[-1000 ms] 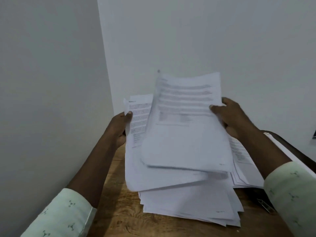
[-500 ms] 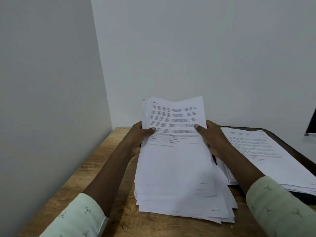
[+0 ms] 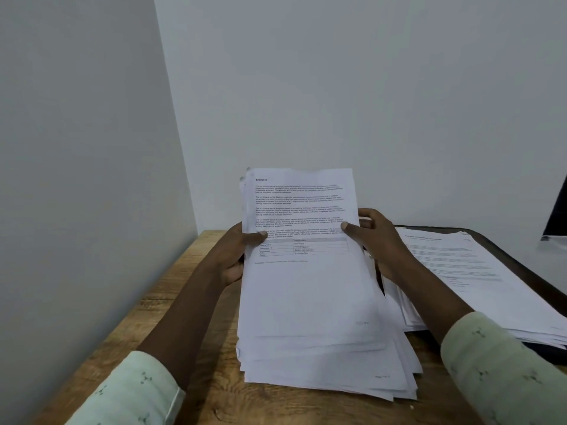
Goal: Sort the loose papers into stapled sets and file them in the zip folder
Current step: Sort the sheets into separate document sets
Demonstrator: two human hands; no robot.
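Observation:
A thick stack of loose white printed papers (image 3: 310, 296) stands tilted up from the wooden table, its lower edges fanned out on the tabletop. My left hand (image 3: 237, 256) grips the stack's left edge, thumb on the top sheet. My right hand (image 3: 376, 237) grips the right edge, thumb on the front. The top sheet shows paragraphs of text and a small table. A second pile of papers (image 3: 478, 277) lies flat to the right, on a dark flat thing (image 3: 549, 351) that may be the zip folder.
The wooden table (image 3: 147, 326) sits in a corner, with a white wall close on the left and another behind. A dark object (image 3: 557, 216) shows at the right edge of the view.
The loose sheet held up by my right hand has come down onto the stack. Both hands now hold the papers squared together by their side edges.

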